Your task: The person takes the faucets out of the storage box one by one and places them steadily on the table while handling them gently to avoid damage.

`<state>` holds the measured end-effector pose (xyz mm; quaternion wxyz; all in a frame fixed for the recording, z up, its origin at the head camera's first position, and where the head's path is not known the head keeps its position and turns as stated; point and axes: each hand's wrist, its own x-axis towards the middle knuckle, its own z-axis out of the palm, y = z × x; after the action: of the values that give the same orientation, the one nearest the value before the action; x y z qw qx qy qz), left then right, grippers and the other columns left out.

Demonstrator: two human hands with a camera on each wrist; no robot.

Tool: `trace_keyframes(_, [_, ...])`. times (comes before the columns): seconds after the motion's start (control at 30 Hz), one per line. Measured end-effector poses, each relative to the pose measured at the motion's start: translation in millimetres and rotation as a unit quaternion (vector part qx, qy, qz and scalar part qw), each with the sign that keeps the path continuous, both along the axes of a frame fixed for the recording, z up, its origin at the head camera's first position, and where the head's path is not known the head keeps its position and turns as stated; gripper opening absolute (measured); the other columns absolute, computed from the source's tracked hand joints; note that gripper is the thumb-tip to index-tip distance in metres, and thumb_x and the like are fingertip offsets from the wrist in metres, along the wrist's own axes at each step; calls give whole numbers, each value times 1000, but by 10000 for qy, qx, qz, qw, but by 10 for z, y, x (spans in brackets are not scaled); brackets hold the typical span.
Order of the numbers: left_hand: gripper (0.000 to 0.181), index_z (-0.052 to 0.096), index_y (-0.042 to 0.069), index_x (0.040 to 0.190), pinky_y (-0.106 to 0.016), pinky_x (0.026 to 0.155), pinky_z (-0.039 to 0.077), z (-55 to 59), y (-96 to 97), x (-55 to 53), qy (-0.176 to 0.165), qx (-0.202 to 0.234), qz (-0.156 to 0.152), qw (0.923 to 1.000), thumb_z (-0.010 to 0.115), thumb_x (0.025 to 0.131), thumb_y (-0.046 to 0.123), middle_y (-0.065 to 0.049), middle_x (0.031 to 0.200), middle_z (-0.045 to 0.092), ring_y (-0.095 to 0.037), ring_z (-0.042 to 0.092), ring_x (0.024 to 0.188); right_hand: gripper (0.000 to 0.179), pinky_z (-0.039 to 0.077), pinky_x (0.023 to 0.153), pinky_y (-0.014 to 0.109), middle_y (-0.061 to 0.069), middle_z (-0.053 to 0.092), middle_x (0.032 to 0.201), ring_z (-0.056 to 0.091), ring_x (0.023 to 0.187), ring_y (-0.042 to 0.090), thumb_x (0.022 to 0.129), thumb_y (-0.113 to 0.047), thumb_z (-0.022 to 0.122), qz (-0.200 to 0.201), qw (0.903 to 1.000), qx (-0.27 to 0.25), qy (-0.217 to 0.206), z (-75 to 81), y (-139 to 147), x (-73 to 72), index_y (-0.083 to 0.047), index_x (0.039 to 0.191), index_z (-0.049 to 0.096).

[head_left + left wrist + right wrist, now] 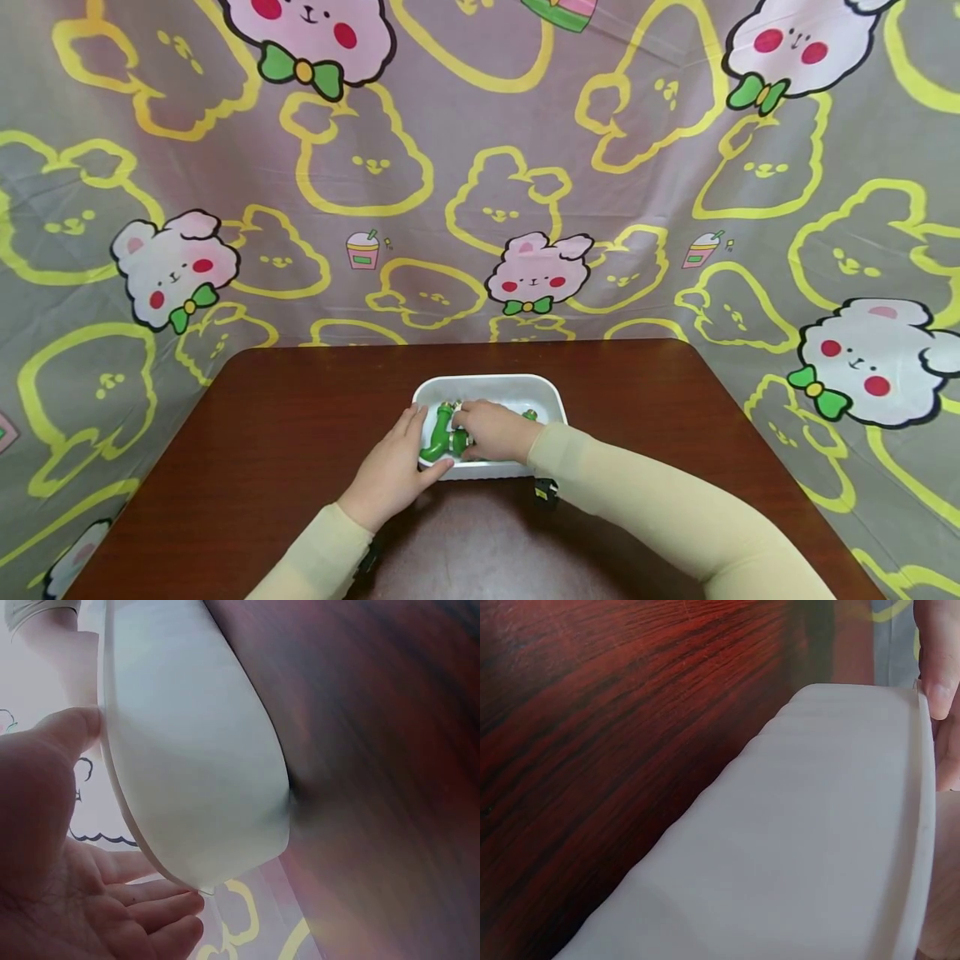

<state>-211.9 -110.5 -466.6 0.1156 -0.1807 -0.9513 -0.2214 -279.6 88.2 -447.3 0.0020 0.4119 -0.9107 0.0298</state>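
Cloth backdrop (pixel 420 192), grey to mauve, hung behind and at both sides; printed with yellow outlined animals, pale rabbit heads with red cheeks and green bows, and small drink cups.

Table (pixel 315 417), dark reddish brown, wood-grained, front part glossy with reflected light.

Sleeves (pixel 645 483), two, pale yellow, on a person's forearms; the right one crosses in from the lower right.

Basin (pixel 487 471), white, rounded corners, raised rim, standing on the table near its middle; the right wrist view shows shallow ripples along the lower edge of its wall.

Left hand (pixel 390 467), at the basin's left end; thumb on the near rim, fingers fairly straight along the left side, thumb and fingers well apart.

Right hand (pixel 498 429), reaching over the near rim into the basin, fingers bent downward; whether they are clamped on a piece cannot be told, as the hand covers its own contact.

Green pieces (pixel 441 433), glossy, inside the basin: one curved, at the left; one beside the right fingertips; one partly showing at the right, behind the hand.

Wrist device (pixel 546 492), black, below the right cuff.

Metal ends (pixel 530 412), brass-coloured, on the green pieces.
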Motion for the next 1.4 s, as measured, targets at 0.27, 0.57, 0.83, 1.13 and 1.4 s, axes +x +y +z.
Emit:
trace_keyframes(0.27, [88, 46, -11, 147, -52, 102, 52, 4, 3, 3, 38, 50, 8, 10000, 80, 89, 45, -34, 150, 47, -45, 58, 130, 35, 55, 84, 32, -1, 66, 101, 65, 90, 14, 82, -30, 87, -30, 10000, 39, 81, 6, -8, 4, -12, 107, 71])
trace_keyframes(0.57, [88, 48, -11, 145, -52, 99, 54, 11, 3, 8, 123, 32, 54, 9999, 81, 87, 46, -34, 148, 49, -44, 60, 127, 31, 55, 81, 31, -2, 64, 97, 61, 84, 11, 81, -27, 84, -75, 9997, -246, 9, 38, 26, -10, -13, 104, 70])
trace_keyframes(0.83, [90, 47, -12, 145, -54, 101, 52, -6, -6, 8, 172, -70, 64, 9998, 81, 87, 48, -34, 148, 50, -46, 57, 132, 39, 54, 82, 30, 1, 62, 105, 57, 85, 11, 82, -23, 80, -388, 9963, -661, -379, 60, 64, -35, -8, 116, 67])
trace_keyframes(1.13, [90, 48, -12, 145, -55, 103, 51, -2, -6, 22, 300, -102, 87, 9995, 80, 87, 49, -33, 147, 51, -47, 56, 133, 32, 53, 81, 24, -1, 62, 103, 58, 86, 8, 84, -21, 79, -379, 9921, -1084, -496, 87, 109, -66, -9, 112, 67])
trace_keyframes(1.4, [91, 49, -12, 144, -54, 101, 53, -6, -2, 26, 350, -79, 103, 9993, 82, 85, 49, -33, 146, 52, -46, 59, 129, 31, 52, 79, 23, -2, 62, 101, 57, 85, 7, 85, -22, 78, -332, 9890, -1353, -501, 139, 157, -21, -9, 111, 68])
